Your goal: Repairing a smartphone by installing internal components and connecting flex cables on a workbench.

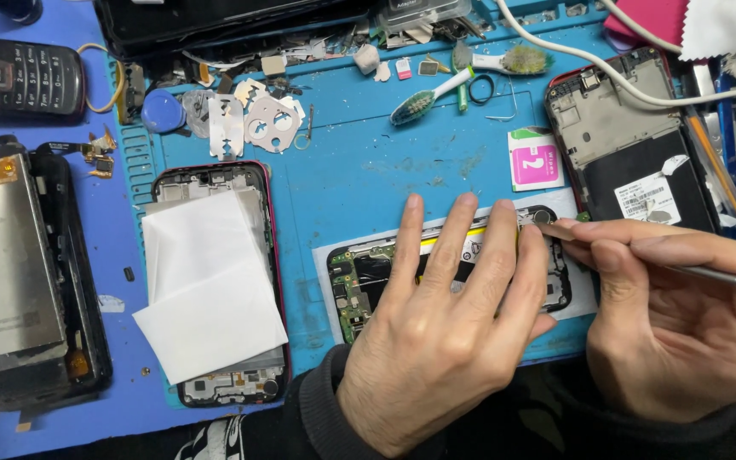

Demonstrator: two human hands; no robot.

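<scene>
Hands are seen from above on a blue rubber repair mat (359, 170) covering the tabletop. The left hand (445, 332) is laid flat, fingers spread, on an opened phone with an exposed green circuit board (353, 285), which lies on white paper near the mat's front edge. The right hand (675, 324) is clamped on a thin metal tool (726, 278), its tip touching the phone's upper right corner. A second opened phone covered by folded white paper (210, 290) lies to the left.
</scene>
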